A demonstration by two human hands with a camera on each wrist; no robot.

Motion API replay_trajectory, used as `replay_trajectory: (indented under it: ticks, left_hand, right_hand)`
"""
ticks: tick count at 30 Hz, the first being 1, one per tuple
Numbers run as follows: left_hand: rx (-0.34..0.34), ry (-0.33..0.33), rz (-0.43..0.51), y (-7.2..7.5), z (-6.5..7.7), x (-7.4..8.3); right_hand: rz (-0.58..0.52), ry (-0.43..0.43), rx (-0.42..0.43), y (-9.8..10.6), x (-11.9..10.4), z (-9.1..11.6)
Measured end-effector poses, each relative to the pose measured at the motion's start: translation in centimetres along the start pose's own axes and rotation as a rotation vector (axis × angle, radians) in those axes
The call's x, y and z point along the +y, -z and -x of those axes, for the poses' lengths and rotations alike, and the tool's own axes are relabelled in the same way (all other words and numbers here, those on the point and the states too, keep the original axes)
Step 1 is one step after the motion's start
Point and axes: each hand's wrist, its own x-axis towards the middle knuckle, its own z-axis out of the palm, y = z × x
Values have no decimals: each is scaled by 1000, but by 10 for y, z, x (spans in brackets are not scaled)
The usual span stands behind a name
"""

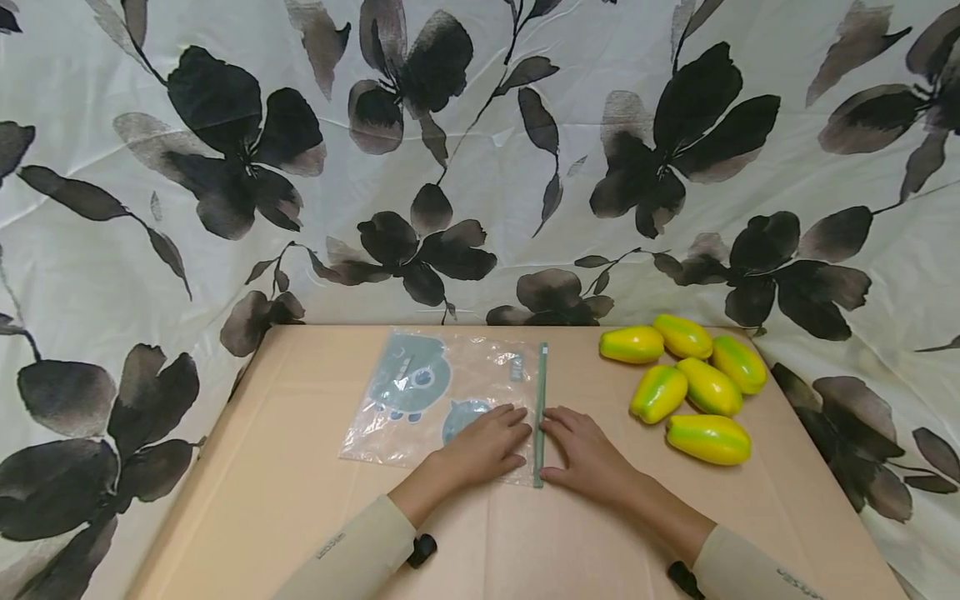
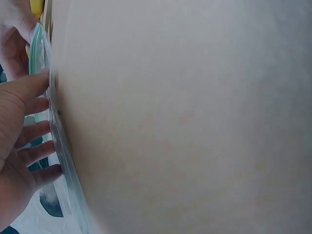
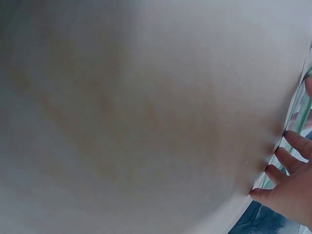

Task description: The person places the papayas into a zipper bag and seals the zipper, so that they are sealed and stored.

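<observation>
A clear zip bag printed with blue-grey cartoon figures lies flat on the table, its green zip strip along the right side. My left hand rests on the bag just left of the strip, and in the left wrist view its fingers reach down onto the plastic. On the strip's other side is my right hand, with fingertips right at the green edge. The right wrist view shows its fingers extended and spread beside the strip. Neither hand grips anything.
Several yellow-green, papaya-shaped fruits lie grouped at the back right of the tan tabletop. A white cloth with dark flowers hangs behind the table and shows along both sides.
</observation>
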Motion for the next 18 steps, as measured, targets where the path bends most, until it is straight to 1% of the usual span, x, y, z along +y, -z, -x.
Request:
replay_trajectory:
  ticks: [3, 7, 12, 15, 18]
  left_hand:
    - [15, 17, -4, -1, -2, -1]
    - [29, 57, 20, -1, -5, -1]
    - [51, 134, 89, -2, -8, 0]
    - [71, 176, 110, -6, -11, 1]
    - [85, 203, 111, -9, -14, 3]
  right_hand:
    - [-1, -4, -1, 1, 0, 0]
    - [3, -7, -5, 1, 0, -1]
    - [3, 1, 0, 0, 1, -1]
    - [1, 8, 6, -1, 2, -1]
    - [-6, 7, 4, -2, 2, -1]
